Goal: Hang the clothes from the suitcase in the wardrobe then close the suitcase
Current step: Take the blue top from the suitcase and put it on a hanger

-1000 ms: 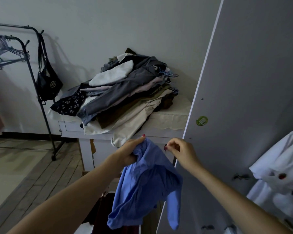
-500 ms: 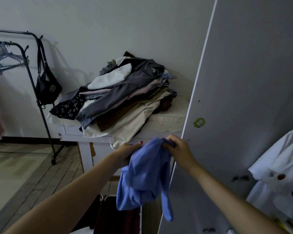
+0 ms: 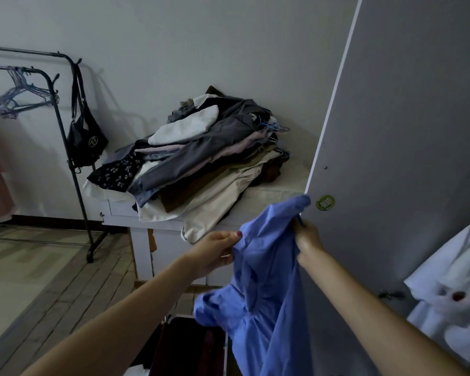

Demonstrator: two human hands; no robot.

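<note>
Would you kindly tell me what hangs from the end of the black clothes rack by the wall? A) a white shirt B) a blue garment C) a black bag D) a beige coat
C: a black bag hangs by its strap from the end post of the black clothes rack.

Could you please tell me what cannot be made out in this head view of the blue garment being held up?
- Suitcase: cut off by the bottom edge and partly behind the blue garment; contents too dark to tell.
- Wardrobe interior: hidden by the open wardrobe door; no rail visible.
- Right hand: fingertips buried in the fabric.
- Left hand: only thumb and knuckles show.
</note>
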